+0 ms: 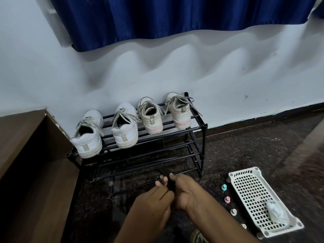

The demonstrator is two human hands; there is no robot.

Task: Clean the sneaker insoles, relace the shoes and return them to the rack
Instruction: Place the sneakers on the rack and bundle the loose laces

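Note:
Two white sneakers [90, 135] [124, 126] stand laced, heels toward me, on the left of the black rack's [201, 126] top shelf. Two cream sneakers with pink soles [151, 118] [179, 111] stand laced on its right. My left hand [154, 204] and my right hand [184, 192] meet low in front of the rack, fingers curled. A small dark object [171, 186] sits pinched between them; what it is I cannot make out.
A white perforated basket [249, 190] lies on the dark floor at the right, with a crumpled clear bag [277, 213] in it. Several small coloured pegs [227, 199] line its left side. A brown wooden unit [31, 163] stands at the left. A blue curtain [175, 18] hangs above.

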